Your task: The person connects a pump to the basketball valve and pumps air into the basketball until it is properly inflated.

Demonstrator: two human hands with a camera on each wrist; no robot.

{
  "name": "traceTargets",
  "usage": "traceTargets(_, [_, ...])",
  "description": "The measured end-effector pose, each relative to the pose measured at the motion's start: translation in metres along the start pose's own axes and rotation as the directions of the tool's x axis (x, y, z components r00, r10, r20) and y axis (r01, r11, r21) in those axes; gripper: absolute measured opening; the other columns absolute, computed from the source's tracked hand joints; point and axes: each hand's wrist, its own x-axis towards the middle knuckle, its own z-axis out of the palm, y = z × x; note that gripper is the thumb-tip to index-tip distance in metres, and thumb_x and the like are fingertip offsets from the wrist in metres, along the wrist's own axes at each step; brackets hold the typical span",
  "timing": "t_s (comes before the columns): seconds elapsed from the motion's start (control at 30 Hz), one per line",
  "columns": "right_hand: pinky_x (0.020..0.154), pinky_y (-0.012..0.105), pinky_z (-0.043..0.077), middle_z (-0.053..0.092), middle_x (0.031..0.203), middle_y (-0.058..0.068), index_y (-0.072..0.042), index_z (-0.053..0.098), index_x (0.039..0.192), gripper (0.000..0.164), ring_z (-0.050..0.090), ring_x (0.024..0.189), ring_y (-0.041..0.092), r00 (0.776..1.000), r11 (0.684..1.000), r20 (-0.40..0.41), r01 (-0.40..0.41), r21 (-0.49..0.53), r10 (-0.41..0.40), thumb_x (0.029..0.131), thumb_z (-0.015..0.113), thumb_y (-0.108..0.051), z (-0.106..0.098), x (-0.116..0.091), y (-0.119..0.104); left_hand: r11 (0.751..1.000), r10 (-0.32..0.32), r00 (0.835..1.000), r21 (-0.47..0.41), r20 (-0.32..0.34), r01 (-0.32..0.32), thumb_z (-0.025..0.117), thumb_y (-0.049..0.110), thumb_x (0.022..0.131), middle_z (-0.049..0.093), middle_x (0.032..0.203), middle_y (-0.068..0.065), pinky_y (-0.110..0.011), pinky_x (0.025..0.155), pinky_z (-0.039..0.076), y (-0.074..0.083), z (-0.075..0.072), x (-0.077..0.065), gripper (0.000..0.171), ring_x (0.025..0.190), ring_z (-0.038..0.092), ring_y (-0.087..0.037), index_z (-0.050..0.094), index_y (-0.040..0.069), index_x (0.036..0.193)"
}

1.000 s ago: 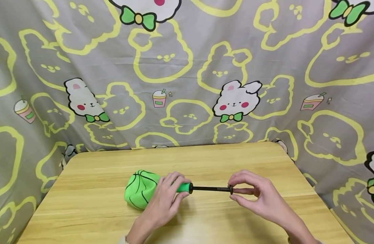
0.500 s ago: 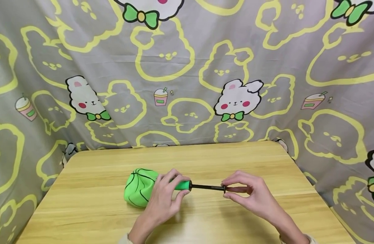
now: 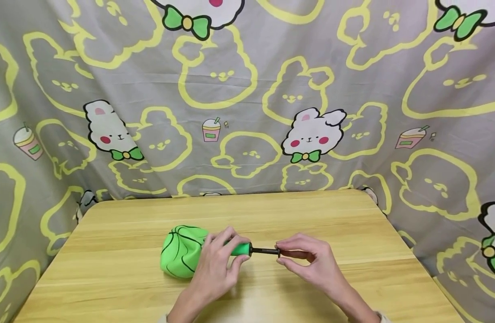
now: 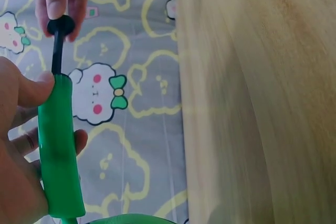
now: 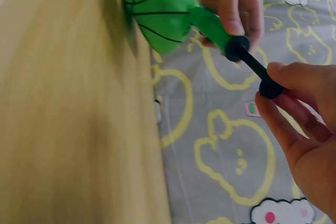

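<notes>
A green hand pump (image 4: 59, 145) lies across the two hands, its black rod (image 3: 265, 250) partly out of the barrel toward the right. My left hand (image 3: 220, 264) grips the green barrel, fingers curled round it in the left wrist view. With fingertips and thumb, my right hand (image 3: 308, 260) pinches the black disc-shaped handle (image 5: 270, 88) at the rod's end. Left of the left hand sits a green ball (image 3: 180, 251) with black lines, dented and only partly filled. The pump's far end meets the ball in the right wrist view.
Below the hands spreads a light wooden table (image 3: 304, 206) with rounded back corners. A grey curtain (image 3: 247, 98) with yellow outlines and cartoon rabbits hangs behind it and along both sides.
My right hand has moved left with the handle, and less of the black rod shows outside the barrel. The left hand and ball stay nearly in place.
</notes>
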Motion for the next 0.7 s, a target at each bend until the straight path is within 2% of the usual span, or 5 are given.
traceTargets(0.23, [0.078, 0.041, 0.058, 0.071, 0.102, 0.025, 0.009, 0.073, 0.109, 0.032, 0.073, 0.094, 0.032, 1.000, 0.999, -0.002, -0.030, 0.019, 0.031, 0.079, 0.080, 0.014, 0.021, 0.007, 0.009, 1.000, -0.011, 0.999, 0.011, 0.048, 0.011, 0.072, 0.034, 0.093, 0.058, 0.100, 0.010, -0.035, 0.084, 0.039, 0.000, -0.004, -0.002, 0.025, 0.085, 0.055, -0.005, 0.073, 0.018, 0.112])
traceTargets(0.4, [0.079, 0.040, 0.058, 0.071, 0.102, 0.022, 0.007, 0.074, 0.110, 0.028, 0.074, 0.094, 0.032, 0.998, 0.998, 0.016, -0.062, 0.008, 0.062, 0.083, 0.080, 0.007, 0.032, 0.012, 0.011, 0.999, -0.025, 0.999, 0.024, 0.037, 0.024, 0.072, 0.034, 0.092, 0.058, 0.100, 0.009, -0.036, 0.083, 0.038, 0.001, -0.005, -0.004, 0.025, 0.086, 0.056, -0.007, 0.074, 0.018, 0.111])
traceTargets(0.7, [0.081, 0.041, 0.058, 0.069, 0.108, 0.021, 0.001, 0.073, 0.112, 0.026, 0.072, 0.100, 0.031, 0.991, 0.992, 0.022, -0.129, 0.004, 0.129, 0.087, 0.078, 0.005, 0.026, 0.015, 0.009, 0.999, -0.029, 0.998, 0.024, 0.047, 0.028, 0.079, 0.026, 0.089, 0.059, 0.102, 0.007, -0.035, 0.079, 0.039, 0.002, -0.001, 0.002, 0.025, 0.086, 0.058, -0.007, 0.074, 0.017, 0.112])
